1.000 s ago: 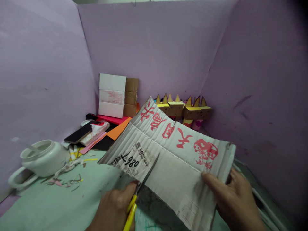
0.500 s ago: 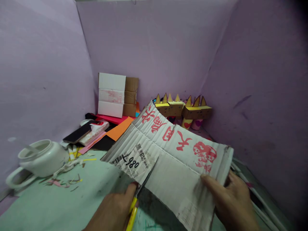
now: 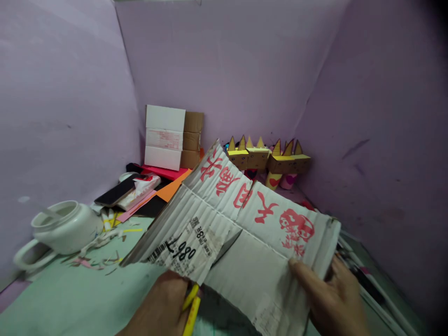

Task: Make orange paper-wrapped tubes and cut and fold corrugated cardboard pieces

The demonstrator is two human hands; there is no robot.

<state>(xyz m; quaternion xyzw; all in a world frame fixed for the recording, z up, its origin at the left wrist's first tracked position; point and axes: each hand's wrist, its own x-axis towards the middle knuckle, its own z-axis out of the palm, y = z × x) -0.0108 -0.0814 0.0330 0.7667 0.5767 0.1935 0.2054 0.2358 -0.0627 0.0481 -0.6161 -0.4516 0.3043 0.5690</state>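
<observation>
A sheet of white corrugated cardboard [image 3: 257, 254] with red characters and a printed label tilts up in front of me. My left hand [image 3: 163, 303] is closed around the yellow handles of a pair of scissors [image 3: 192, 310] at the sheet's near edge. One scissor blade shows across the cardboard beside the label; the other blade is mostly hidden. At the sheet's right side my right hand [image 3: 327, 289] grips it, thumb on top and fingers behind.
A white pot [image 3: 68, 228] stands at the left near paper scraps. Behind it lie a phone [image 3: 117, 189] and coloured paper [image 3: 171, 186]. Folded cardboard [image 3: 164, 137] leans on the back wall. Several cardboard figures with pointed horns [image 3: 259, 158] stand at the back.
The scissors have gone further into the cardboard along the label's edge. The label side of the sheet has shifted left and lower, and my left hand has moved slightly left.
</observation>
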